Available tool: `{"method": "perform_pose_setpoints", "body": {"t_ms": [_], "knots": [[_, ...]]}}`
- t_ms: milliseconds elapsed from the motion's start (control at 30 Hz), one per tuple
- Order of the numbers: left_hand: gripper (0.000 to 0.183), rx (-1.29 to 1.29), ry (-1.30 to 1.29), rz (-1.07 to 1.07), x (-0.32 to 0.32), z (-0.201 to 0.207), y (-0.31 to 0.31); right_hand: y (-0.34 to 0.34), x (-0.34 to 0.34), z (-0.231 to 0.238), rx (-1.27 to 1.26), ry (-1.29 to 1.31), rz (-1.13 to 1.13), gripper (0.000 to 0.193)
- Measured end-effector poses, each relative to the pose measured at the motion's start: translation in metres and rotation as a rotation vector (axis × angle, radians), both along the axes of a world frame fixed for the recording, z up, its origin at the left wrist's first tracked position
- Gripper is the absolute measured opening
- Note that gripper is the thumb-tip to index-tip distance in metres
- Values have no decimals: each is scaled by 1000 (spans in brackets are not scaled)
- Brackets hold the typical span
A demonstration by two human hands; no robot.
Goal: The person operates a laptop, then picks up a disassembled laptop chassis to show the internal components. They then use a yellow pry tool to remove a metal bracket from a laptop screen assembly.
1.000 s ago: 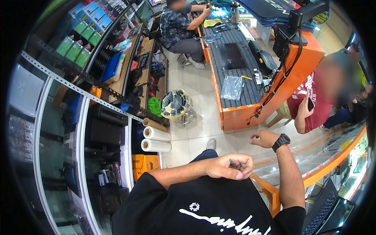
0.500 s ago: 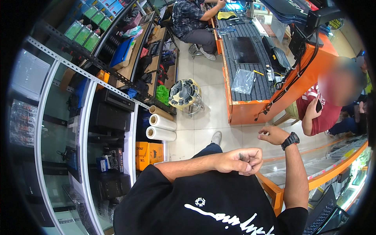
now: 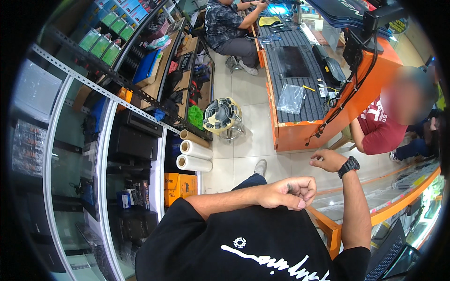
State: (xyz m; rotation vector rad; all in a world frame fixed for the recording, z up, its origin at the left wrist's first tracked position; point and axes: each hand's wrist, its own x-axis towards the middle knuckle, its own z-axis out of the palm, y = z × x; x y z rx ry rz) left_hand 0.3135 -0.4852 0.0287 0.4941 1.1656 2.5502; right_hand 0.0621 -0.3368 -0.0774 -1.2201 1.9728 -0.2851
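Note:
My left hand (image 3: 289,193) is held across the front of my black shirt (image 3: 206,243), palm partly turned up. Its fingers are curled in toward the thumb. A small dark patch shows in the palm; whether it is a thing or a smudge I cannot make out. My right hand (image 3: 330,160) is raised ahead and to the right, with a black wristwatch (image 3: 349,167) at the wrist. Its fingers are loosely bent, thumb and forefinger slightly apart, and nothing shows between them. Neither hand touches furniture; an orange-edged glass counter (image 3: 333,232) lies beneath them.
Ahead stands an orange workbench (image 3: 290,136) with a dark flat panel (image 3: 291,62) and a clear plastic bag (image 3: 290,99). A round stool (image 3: 221,114) and wrapping-film rolls (image 3: 194,163) stand left of it. Metal shelving (image 3: 112,98) fills the left. Two people sit ahead and right.
The person in red at the right has lowered the hand with the phone, which no longer shows. My view has shifted slightly; my hands stay nearly where they were.

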Motion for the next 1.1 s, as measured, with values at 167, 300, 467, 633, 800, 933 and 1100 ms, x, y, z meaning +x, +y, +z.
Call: {"method": "perform_pose_setpoints", "body": {"t_ms": [167,300,467,633,800,933,1100], "knots": [[26,42,-39,-19,1,1,1,0,0,4,-3,19,-3,54],[26,32,-39,-13,3,-1,0,1,0,3,-19,17,4,53],[24,4,-35,-7,1,1,0,3,-1,1,5,27,-1,53],[23,0,-35,-18,-1,-1,0,3,-1,0,-1,18,-11,52],[24,-2,-37,-24,-5,0,1,2,-5,-2,-10,21,-6,52],[25,5,-33,-34,-8,4,1,4,-2,3,-51,28,-15,50],[26,20,-39,-39,-9,0,4,2,-2,4,-41,21,4,50]]}}
